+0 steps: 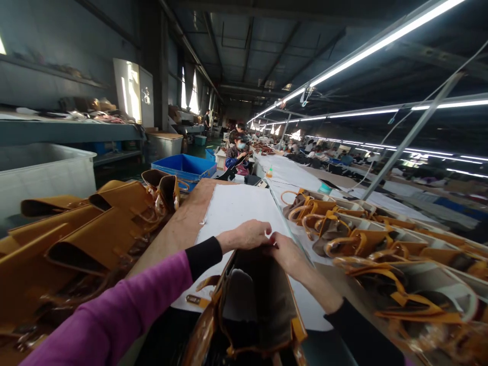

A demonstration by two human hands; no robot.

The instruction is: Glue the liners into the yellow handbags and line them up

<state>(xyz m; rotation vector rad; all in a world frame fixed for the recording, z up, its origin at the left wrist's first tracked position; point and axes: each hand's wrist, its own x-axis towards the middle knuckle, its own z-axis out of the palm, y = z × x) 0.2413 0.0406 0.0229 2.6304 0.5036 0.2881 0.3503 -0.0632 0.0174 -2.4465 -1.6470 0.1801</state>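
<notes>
A mustard-brown handbag (295, 330) with a dark lining stands mouth-up right in front of me, over the table's near edge. At its far end, my left hand (244, 235) reaches across the rim with bent fingers. My right hand (288, 252) meets it there from the right, thumb and fingertips pinched at the same edge. The fingertips of both hands almost touch; what lies exactly between them is partly hidden. A strap with a metal fitting (196, 301) sticks out on the bag's left side, and plastic wrap covers its handle.
Brown bags (102, 234) are piled along the left. More bags with wrapped handles (358, 241) stand in rows on the right. White sheeting (244, 203) covers the table ahead. Beyond are a blue bin (185, 165), a small glue bottle (270, 173) and a seated person (238, 152).
</notes>
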